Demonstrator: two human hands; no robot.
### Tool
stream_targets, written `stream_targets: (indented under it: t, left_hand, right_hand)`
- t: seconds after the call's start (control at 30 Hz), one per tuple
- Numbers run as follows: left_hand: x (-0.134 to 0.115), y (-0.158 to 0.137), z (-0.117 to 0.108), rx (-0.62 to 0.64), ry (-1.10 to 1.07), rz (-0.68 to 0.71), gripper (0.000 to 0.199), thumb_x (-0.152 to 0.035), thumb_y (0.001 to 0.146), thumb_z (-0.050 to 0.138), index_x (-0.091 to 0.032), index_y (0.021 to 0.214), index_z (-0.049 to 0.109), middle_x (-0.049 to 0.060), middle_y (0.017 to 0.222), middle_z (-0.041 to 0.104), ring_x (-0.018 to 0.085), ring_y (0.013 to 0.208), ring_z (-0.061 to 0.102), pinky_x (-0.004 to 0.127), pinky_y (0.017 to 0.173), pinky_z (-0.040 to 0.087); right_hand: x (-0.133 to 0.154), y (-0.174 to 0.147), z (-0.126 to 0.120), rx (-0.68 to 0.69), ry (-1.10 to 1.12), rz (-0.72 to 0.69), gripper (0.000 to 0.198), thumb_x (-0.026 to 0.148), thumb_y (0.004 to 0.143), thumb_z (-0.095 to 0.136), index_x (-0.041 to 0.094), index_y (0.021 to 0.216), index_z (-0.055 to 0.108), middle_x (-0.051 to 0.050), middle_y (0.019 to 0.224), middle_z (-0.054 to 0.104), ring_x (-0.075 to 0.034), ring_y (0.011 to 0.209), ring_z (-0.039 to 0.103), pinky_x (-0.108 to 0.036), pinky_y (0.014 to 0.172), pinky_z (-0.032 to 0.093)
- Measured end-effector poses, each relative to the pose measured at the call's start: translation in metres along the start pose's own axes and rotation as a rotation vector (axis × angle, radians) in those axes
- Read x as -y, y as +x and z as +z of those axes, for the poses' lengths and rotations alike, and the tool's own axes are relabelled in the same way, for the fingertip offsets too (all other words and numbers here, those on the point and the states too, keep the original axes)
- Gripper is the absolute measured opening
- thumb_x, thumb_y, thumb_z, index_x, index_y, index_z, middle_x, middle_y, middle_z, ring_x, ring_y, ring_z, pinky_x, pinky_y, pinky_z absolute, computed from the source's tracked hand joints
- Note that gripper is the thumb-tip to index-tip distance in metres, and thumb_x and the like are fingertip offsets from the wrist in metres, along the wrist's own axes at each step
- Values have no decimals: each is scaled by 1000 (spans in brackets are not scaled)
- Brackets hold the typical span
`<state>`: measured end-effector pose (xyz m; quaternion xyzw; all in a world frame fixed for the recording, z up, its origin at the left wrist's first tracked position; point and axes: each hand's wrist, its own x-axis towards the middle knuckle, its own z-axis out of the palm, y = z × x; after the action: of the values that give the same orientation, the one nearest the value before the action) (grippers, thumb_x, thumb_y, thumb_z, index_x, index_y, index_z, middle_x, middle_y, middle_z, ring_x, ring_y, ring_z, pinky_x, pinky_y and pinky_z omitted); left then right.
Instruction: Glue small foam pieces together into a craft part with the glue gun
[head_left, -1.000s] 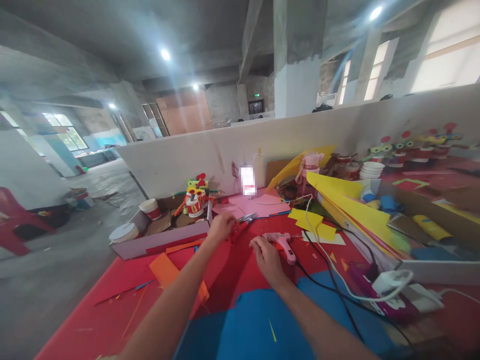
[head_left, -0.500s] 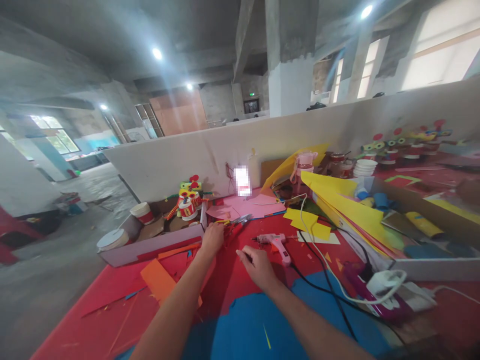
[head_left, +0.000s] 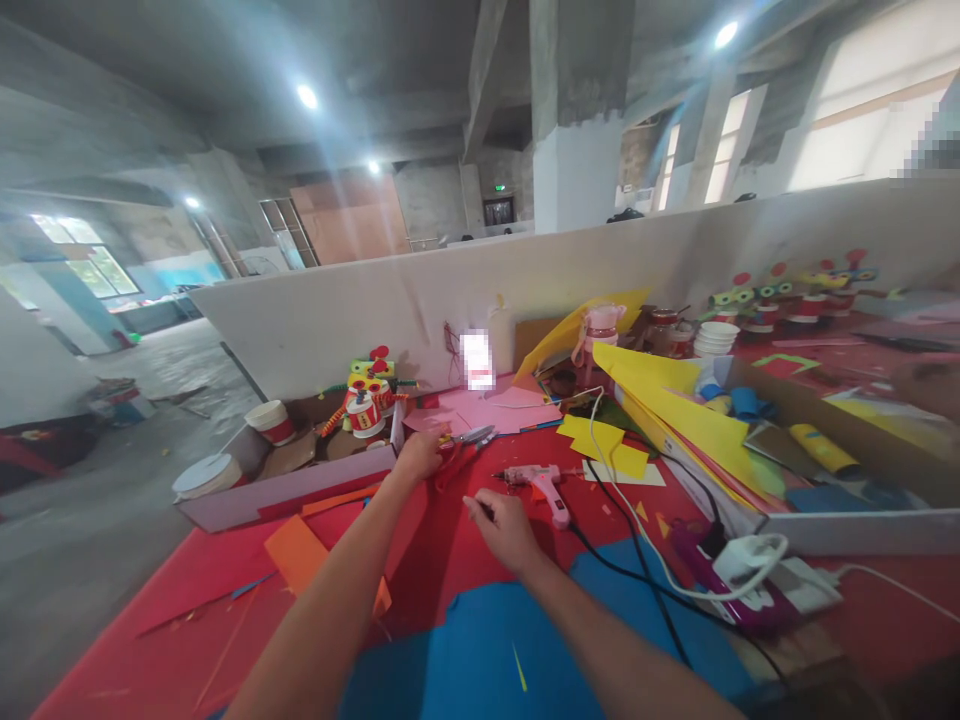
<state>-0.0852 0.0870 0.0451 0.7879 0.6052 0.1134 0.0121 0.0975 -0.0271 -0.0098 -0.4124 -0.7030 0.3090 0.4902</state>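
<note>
My left hand (head_left: 418,457) reaches to the far part of the red table, fingers closed at the yellow handles of a pair of scissors (head_left: 474,435); its blades point right. The fingertips are partly hidden. Just beside them lies a second pair of scissors with red handles (head_left: 452,470). My right hand (head_left: 506,530) hovers over the red tabletop, fingers curled in and thumb against them, with nothing visible in it. A pink hot glue gun (head_left: 538,485) lies just beyond the right hand, its nozzle to the left.
A shallow box (head_left: 292,487) with paper cups and a cup figure (head_left: 367,410) stands left. Blue sheets (head_left: 480,650) lie in front, orange paper (head_left: 300,550) at left. Cables run to a purple power strip (head_left: 727,580). A larger craft box (head_left: 862,535) stands right.
The view has shifted slightly, so everything sits a little further left. My left hand has closed in on the yellow scissors handles. My right hand has kept about the same pose.
</note>
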Motion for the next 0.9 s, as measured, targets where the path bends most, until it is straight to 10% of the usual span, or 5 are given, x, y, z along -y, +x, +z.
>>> stream_targets:
  t: [0.27,0.53,0.77,0.9]
  left_hand:
    - [-29,17,-8,-128,-64,67,37,-15,75,61,-16,111,64,11,107,69,25,104,61,32,89,44]
    - [-74,47,34,-48,-155,72,40,-6,72,58,-16,111,64,11,105,68,23,98,62,31,84,45]
    - [-65,38,30,-90,-160,111,34,-10,82,49,-16,110,66,11,104,66,20,97,59,30,87,43]
    - [-48,12,6,-146,-65,33,24,-9,78,49,-17,79,71,9,86,67,21,87,60,29,79,42]
  right_hand:
    - [7,-1,-3,-75,68,-18,39,42,93,44,20,63,53,3,56,50,-12,53,44,-25,53,27]
    - [10,-1,-12,-187,81,-36,38,42,96,39,21,66,51,2,58,51,-13,56,46,-26,56,32]
    - [10,0,-10,-164,108,-7,37,41,96,39,21,67,52,2,59,53,-13,55,47,-26,56,31]
    - [8,2,-9,-172,107,12,32,39,95,39,22,73,55,0,63,56,-15,58,50,-26,56,32]
